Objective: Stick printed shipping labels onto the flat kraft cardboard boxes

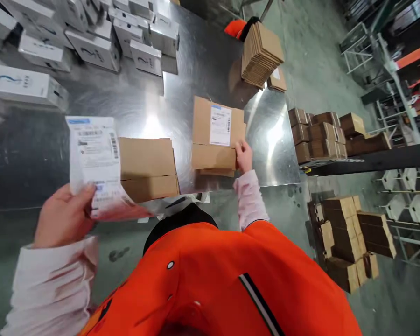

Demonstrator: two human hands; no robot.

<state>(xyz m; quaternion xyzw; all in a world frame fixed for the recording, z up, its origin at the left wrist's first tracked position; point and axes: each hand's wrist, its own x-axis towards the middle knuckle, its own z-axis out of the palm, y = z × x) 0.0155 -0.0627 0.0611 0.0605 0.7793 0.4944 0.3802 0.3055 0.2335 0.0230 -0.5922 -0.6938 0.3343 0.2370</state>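
Note:
My left hand (pixel 68 212) pinches a strip of printed shipping labels (pixel 94 158) between thumb and fingers, its lower end curling toward me. Partly behind the strip, a plain brown cardboard box (pixel 149 163) lies at the table's near edge. To its right is another flat brown cardboard box (pixel 203 126), with a white shipping label (pixel 220 125) on its upper face. My right hand (pixel 244 156) has its fingers closed on the right edge of this labelled box.
Many white boxes (pixel 96 49) stand at the far left of the metal table (pixel 126 105). A stack of folded cardboard (pixel 261 53) sits at the far right corner, near a person's orange sleeve (pixel 235 29). Brown cartons (pixel 320 135) are piled to the right, more cartons (pixel 346 228) below them.

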